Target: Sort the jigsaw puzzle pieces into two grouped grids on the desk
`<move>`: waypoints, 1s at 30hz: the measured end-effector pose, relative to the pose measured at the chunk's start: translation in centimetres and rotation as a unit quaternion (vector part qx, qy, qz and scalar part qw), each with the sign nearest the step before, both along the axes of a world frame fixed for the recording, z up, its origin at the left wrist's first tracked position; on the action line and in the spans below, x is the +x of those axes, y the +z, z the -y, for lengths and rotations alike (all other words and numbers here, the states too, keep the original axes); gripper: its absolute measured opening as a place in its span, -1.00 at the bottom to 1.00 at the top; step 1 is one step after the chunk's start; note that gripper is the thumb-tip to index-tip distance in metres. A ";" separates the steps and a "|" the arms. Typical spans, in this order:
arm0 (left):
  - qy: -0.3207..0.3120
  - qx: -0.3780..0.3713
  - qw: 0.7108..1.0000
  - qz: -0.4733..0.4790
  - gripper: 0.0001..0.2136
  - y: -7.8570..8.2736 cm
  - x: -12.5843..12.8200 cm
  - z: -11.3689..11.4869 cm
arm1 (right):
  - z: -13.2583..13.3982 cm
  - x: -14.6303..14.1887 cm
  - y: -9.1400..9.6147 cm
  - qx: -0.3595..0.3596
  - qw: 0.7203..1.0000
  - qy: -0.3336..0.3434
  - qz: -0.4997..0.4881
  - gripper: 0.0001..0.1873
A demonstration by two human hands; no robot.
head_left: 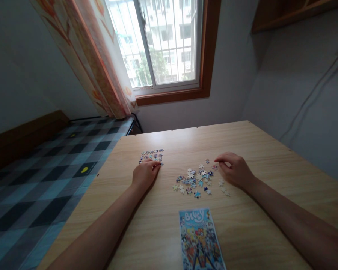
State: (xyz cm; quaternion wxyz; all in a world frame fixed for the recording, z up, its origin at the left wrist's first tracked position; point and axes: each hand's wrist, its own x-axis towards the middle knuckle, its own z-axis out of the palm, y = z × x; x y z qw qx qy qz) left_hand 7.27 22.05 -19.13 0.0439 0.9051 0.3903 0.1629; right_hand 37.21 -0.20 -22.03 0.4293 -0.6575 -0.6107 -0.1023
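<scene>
My left hand rests at the near edge of a group of puzzle pieces laid out in a rough rectangle. Its thumb and fingers are pinched together over a puzzle piece at the group's lower right corner. My right hand is held just right of a loose pile of puzzle pieces. Thumb and forefinger curl together there, close to a small pinkish piece. Whatever lies between those fingertips is too small to make out. Some loose pieces show printed colours, others their pale backs.
A colourful "Bluey" picture sheet or box lies at the front of the wooden table. Left of the table is a bed with a checked cover. Behind are a curtain and a barred window.
</scene>
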 end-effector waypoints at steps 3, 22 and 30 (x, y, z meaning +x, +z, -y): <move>-0.002 0.002 1.000 0.000 -0.74 0.0 -0.1 0.1 | 0.0 0.0 0.0 0.003 1.000 0.002 -0.002 -0.80; -0.089 0.054 0.994 0.009 -0.71 0.0 0.3 1.6 | 0.0 -1.1 0.7 -0.033 0.997 0.057 0.047 -0.76; -0.348 0.027 0.936 -0.044 -0.51 0.2 2.0 5.6 | -0.1 -5.3 1.2 -0.170 0.965 0.130 0.152 -0.48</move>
